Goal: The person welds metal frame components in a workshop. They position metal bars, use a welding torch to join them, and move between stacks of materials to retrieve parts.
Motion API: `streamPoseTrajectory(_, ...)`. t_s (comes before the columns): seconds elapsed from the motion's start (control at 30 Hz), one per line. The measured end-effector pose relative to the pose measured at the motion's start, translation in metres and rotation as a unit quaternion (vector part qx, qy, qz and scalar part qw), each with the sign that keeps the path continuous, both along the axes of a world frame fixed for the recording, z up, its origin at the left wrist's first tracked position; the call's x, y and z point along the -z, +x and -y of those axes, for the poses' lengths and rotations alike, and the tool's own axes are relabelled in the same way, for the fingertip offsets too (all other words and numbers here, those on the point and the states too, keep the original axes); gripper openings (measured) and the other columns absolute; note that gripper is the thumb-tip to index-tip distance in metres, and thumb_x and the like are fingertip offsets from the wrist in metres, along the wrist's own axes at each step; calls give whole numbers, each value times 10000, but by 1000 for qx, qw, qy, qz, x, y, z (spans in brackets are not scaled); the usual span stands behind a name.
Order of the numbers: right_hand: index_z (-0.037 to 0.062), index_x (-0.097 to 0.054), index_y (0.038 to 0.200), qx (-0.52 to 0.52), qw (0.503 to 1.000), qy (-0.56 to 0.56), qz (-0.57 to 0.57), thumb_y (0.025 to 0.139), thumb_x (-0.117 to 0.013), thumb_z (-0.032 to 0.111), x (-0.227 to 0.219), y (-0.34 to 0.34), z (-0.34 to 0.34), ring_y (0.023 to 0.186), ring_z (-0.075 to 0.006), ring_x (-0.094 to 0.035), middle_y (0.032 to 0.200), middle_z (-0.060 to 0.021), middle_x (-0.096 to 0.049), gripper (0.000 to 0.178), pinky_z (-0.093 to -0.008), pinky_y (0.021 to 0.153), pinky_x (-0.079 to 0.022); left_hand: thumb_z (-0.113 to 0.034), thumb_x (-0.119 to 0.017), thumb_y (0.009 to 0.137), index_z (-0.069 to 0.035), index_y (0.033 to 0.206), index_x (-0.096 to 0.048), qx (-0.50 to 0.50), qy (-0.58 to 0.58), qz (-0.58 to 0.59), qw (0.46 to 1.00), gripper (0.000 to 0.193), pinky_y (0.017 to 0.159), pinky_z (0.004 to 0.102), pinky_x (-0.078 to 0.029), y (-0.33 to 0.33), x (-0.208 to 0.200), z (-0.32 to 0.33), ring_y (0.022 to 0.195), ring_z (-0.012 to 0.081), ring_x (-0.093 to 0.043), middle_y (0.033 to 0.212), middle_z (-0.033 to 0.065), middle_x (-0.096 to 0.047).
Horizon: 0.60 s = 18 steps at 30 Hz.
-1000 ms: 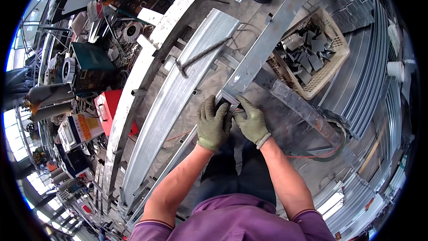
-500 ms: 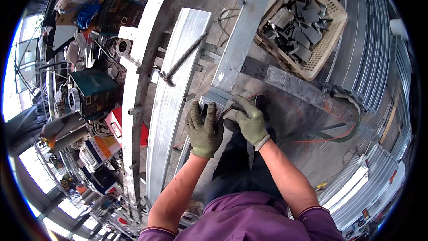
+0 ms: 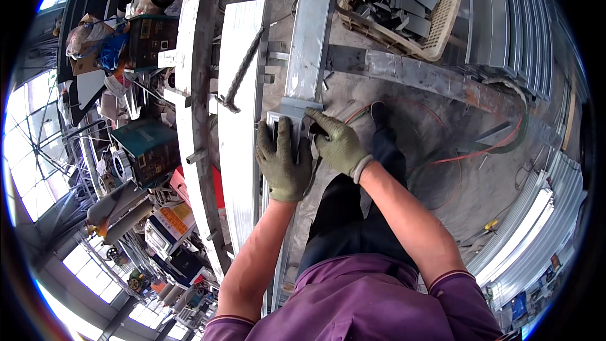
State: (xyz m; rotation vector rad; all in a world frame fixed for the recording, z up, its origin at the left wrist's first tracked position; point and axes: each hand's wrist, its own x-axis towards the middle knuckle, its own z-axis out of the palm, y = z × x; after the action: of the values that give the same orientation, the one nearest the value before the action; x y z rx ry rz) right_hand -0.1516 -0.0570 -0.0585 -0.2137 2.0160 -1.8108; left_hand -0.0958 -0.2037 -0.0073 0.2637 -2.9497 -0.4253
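Both my hands wear olive-green gloves and work at the near end of a long grey steel beam [image 3: 309, 50]. A small grey metal plate [image 3: 302, 108] lies across that end. My left hand [image 3: 284, 164] has its fingers stretched and apart over a rectangular metal piece [image 3: 274, 117] just below the plate. My right hand [image 3: 341, 145] grips the plate's right corner, index finger along its edge and thumb lower down; the other fingers are partly hidden. To the left, a hammer with a ribbed rod handle [image 3: 245, 69] lies on a pale metal channel [image 3: 242, 151].
A cream plastic crate [image 3: 445, 25] holds dark metal offcuts at upper right. Stacked metal profiles [image 3: 514, 31] stand beyond it. A rusty crossbar [image 3: 416, 72] runs right from the beam. A red hose [image 3: 457, 158] curves over the floor. Welding machines [image 3: 148, 145] and clutter stand left.
My view has shifted, so the crate and beam sit higher in it. My hands stay at the beam's end; the right fingers have drawn in around the plate's corner.
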Motion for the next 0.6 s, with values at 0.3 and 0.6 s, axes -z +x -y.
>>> streamPoseTrajectory(0.3,124,-701,1410,-72,991,78,-77,935,-603,-24,21,-24,-8,1119,-325,-733,1246,-207,-749,507,-375,1012,-561,-125,-769,911,12,1503,-510,66,85,-112,988,661,1132,547,-446,32,-4,6,1328,478,-550,1405,291,-575)
streamPoseTrajectory(0.6,127,-747,1353,-184,972,145,-15,906,-621,44,5,-56,-8,1087,-328,-737,1218,-188,-767,472,-391,982,-575,-322,-671,1028,68,1386,-566,-89,186,206,957,540,877,544,-568,55,-10,4,991,488,-711,1082,292,-726)
